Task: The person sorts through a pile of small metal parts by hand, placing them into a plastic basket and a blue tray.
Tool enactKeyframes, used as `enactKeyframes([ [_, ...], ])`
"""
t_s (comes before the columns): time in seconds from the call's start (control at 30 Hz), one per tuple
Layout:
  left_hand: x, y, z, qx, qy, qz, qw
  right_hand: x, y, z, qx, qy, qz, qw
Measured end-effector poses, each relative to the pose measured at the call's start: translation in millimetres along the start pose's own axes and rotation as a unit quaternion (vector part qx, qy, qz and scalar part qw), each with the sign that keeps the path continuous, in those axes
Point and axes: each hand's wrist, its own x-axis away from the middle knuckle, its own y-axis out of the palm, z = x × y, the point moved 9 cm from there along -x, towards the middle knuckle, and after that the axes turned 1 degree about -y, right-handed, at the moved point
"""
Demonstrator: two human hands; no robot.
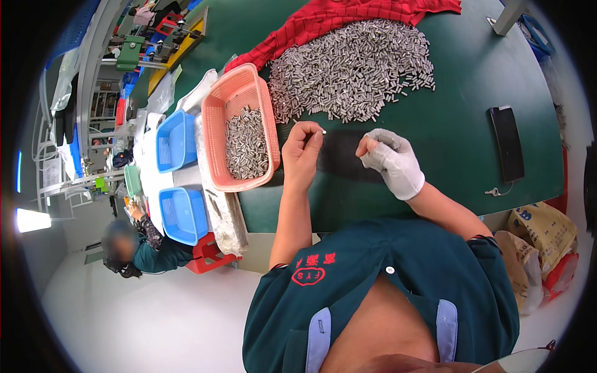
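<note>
Left hand: the bare left hand point(303, 151) is hovering over the worktop point(472, 81) near its front edge, fingertips pinching one small metal pin point(323, 132).
Right hand: the right hand point(392, 160), wearing a white glove, is curling beside it, thumb and forefinger pressing together; whether a pin is sitting between them I cannot tell.
Dark mat: a dark mat point(339, 158) is lying under both hands.
Unsorted pile: a big heap of metal pins point(354, 65) is spreading toward the far edge, touching a red cloth point(348, 15).
Pink basket: the pink basket point(239, 127) at the left edge is holding a shallow layer of pins.
Progress: judging by heap against basket, most of the work is remaining.
Aside: a dark phone point(507, 143) is lying near the right edge.
</note>
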Motion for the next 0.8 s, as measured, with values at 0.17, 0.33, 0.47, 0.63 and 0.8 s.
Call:
enactKeyframes([
  [0.17, 9.7, 11.2, 19.3, -0.027, 0.052, -0.024, 0.998, -1.1, -2.7, 0.7, -0.046, -0.031, -0.005, 0.998],
  [0.33, 18.3, 18.2, 31.0, -0.097, 0.088, -0.032, 0.991, -5.3, -3.1, -3.0, -0.097, -0.083, -0.036, 0.991],
  [0.47, 23.8, 22.1, 33.6, -0.126, 0.107, -0.035, 0.986, -5.5, 0.7, -8.5, -0.17, -0.089, -0.054, 0.98],
  [0.63, 27.3, 28.7, 31.9, -0.213, 0.065, -0.019, 0.975, -7.5, -1.0, -2.3, -0.12, -0.063, -0.05, 0.99],
  [0.8, 33.0, 38.3, 33.9, -0.38, 0.167, -0.027, 0.909, -8.2, -3.1, -4.7, -0.107, -0.064, -0.028, 0.992],
])
